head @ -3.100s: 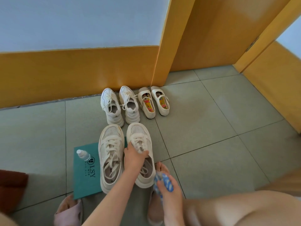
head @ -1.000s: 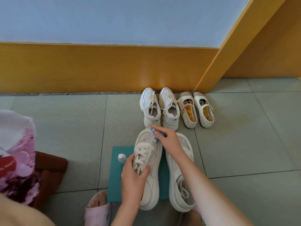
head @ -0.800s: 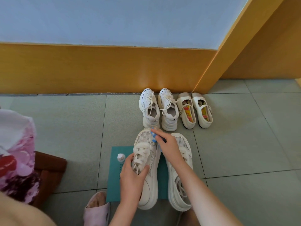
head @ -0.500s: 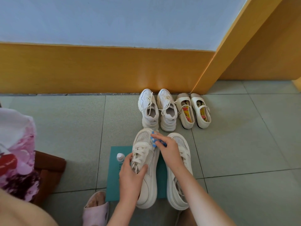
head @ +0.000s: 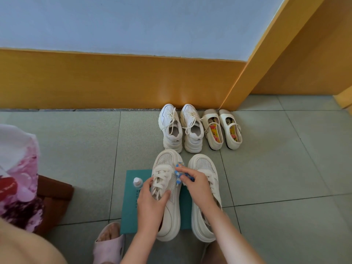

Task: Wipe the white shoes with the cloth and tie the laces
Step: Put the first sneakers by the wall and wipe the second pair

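Two cream-white lace-up shoes stand side by side on the floor in front of me. My left hand grips the left shoe across its laces, thumb on the right side. My right hand pinches a small blue-and-white cloth and holds it against the right side of that shoe's mesh toe area. The right shoe lies partly under my right hand and forearm, its laces loose.
A teal mat lies under the shoes, with a small capped bottle on its far left corner. White sneakers and strap shoes stand by the orange wall. My slippered foot is near the mat.
My right hand with the cloth has slid from the left shoe's toe tip back along its right side. My left hand has kept its grip on the laces.
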